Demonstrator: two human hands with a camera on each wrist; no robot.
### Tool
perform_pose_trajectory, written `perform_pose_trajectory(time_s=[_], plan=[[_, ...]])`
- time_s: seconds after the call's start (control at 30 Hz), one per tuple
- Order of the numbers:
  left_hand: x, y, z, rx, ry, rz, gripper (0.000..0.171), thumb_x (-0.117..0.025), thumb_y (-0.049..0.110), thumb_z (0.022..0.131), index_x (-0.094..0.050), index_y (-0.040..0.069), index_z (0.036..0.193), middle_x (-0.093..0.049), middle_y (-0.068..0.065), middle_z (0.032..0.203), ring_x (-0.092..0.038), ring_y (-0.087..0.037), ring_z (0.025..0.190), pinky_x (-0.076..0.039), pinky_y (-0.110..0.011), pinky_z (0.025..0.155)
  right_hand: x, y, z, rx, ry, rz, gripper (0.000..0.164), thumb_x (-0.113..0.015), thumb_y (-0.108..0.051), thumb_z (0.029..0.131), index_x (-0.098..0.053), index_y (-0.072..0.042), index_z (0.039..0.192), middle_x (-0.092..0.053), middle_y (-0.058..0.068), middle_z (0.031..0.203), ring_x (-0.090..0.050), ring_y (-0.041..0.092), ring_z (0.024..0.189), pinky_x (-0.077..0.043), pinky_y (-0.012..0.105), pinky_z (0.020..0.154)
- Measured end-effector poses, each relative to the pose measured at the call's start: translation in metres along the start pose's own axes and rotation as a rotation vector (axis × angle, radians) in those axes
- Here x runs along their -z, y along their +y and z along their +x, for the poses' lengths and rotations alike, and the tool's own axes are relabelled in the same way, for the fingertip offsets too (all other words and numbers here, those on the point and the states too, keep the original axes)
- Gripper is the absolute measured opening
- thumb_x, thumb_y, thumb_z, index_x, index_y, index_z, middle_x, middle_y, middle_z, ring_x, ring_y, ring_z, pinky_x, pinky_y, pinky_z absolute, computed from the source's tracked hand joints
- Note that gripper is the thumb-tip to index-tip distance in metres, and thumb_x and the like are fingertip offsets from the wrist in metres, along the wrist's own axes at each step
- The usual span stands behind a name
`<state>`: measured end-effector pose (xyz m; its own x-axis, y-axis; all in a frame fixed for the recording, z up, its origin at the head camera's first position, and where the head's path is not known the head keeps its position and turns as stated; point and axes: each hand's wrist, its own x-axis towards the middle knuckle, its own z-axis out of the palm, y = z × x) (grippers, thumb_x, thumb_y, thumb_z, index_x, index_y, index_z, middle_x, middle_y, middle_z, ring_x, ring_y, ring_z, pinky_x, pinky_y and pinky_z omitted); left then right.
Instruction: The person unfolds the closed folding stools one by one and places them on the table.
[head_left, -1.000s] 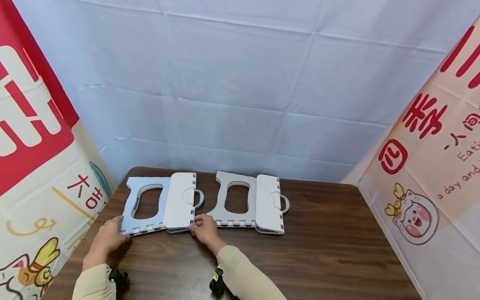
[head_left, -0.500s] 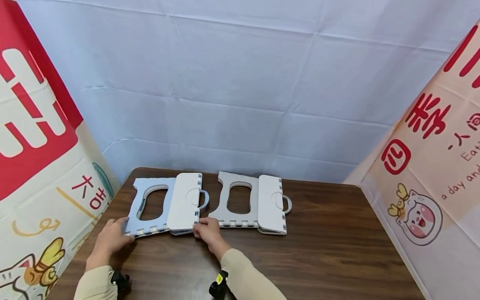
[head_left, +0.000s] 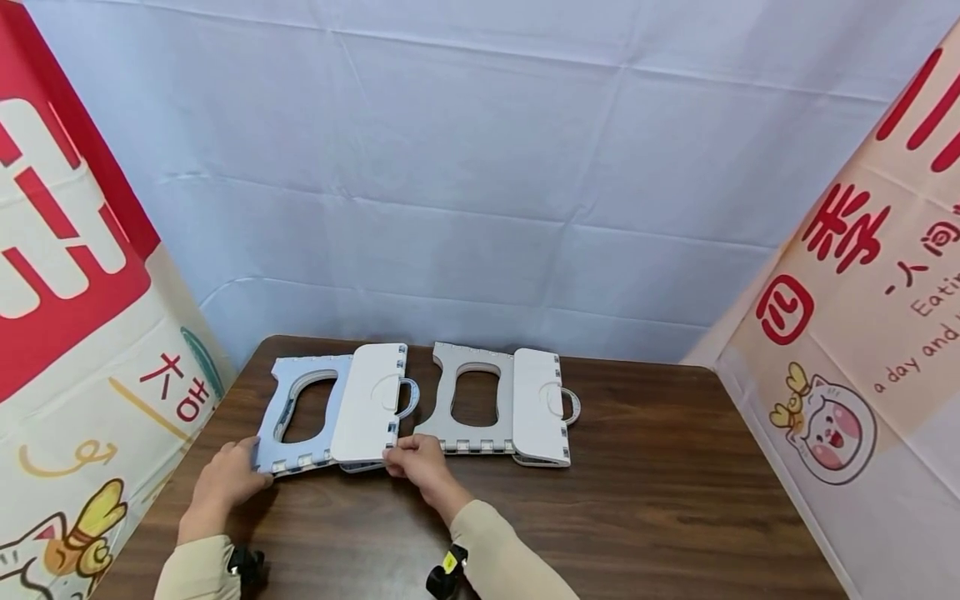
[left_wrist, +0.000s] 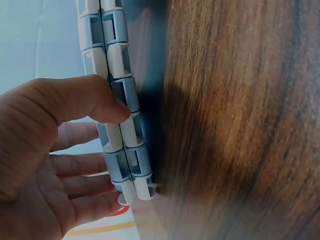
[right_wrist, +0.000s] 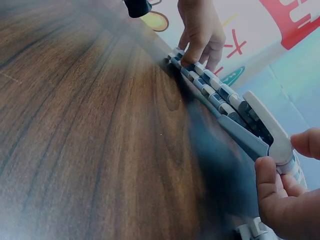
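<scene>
- Head view: my two hands are at the blue-and-white folding stool of hinged plastic (head_left: pixel 363 408), which lies flattened on the left side of the grey-and-white plastic folding stool (head_left: pixel 534 408), my landmark.
- Both are on the brown wood-grain table (head_left: pixel 660 467); whether the blue one rests fully on it, I cannot tell.
- The step in hand, in my judgement, is to adjust the position of the blue stool. To do it well, I should move both ends together, so it does not turn or knock the grey stool.
- The flap may swing on its hinges, I think, so a firm but gentle pressure is better.
- My left hand (head_left: pixel 228 479) is at the end farthest from the grey stool. It is clamped on the hinged edge, thumb in front and fingers behind.
- My right hand (head_left: pixel 422 462), just beside the near left corner of the grey stool, pinches the corner of the blue stool's white flap (head_left: pixel 371 392). Whether this hand touches the grey stool, I cannot tell.
</scene>
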<state>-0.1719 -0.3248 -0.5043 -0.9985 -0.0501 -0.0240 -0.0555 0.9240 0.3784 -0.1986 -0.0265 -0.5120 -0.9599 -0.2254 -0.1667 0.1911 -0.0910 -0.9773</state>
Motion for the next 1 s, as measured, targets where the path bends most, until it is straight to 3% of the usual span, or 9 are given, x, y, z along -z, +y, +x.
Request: perform_pose_trajectory(time_s=[0.2, 0.5, 0.77, 1.0], plan=[[-0.002, 0.001, -0.001, -0.011, 0.014, -0.013, 0.069, -0.073, 0.018, 0.067, -0.047, -0.018, 0.120, -0.048, -0.040, 0.109, -0.049, -0.054, 0.097, -0.041, -0.060, 0.077, 0.002, -0.011, -0.007, 0.040, -0.053, -0.002, 0.023, -0.065, 0.003, 0.078, -0.056, 0.011, 0.097, -0.061, 0.006, 0.074, -0.059, 0.013, 0.065, -0.052, 0.031, 0.064], [-0.002, 0.007, -0.005, -0.023, 0.016, -0.055, 0.068, -0.071, 0.017, 0.070, -0.045, -0.017, 0.122, -0.048, -0.040, 0.110, -0.050, -0.052, 0.097, -0.041, -0.060, 0.078, 0.007, -0.049, -0.028, 0.108, -0.111, -0.105, 0.027, -0.065, 0.002, 0.079, -0.054, 0.017, 0.099, -0.060, 0.009, 0.077, -0.059, 0.015, 0.065, -0.051, 0.029, 0.066], [-0.002, 0.012, -0.005, -0.008, 0.000, -0.076, 0.068, -0.069, 0.017, 0.072, -0.044, -0.017, 0.125, -0.047, -0.040, 0.113, -0.050, -0.051, 0.099, -0.040, -0.059, 0.081, 0.010, -0.034, -0.011, 0.136, -0.093, -0.127, 0.025, -0.070, -0.002, 0.077, -0.058, 0.009, 0.097, -0.061, 0.008, 0.079, -0.058, 0.011, 0.064, -0.050, 0.026, 0.062], [-0.005, 0.014, -0.003, -0.006, -0.015, -0.085, 0.069, -0.067, 0.018, 0.074, -0.042, -0.016, 0.128, -0.047, -0.039, 0.115, -0.050, -0.049, 0.101, -0.040, -0.059, 0.083, 0.011, -0.038, -0.012, 0.171, -0.044, -0.221, 0.024, -0.072, -0.004, 0.075, -0.060, 0.007, 0.094, -0.061, 0.008, 0.081, -0.057, 0.015, 0.072, -0.047, 0.025, 0.062]])
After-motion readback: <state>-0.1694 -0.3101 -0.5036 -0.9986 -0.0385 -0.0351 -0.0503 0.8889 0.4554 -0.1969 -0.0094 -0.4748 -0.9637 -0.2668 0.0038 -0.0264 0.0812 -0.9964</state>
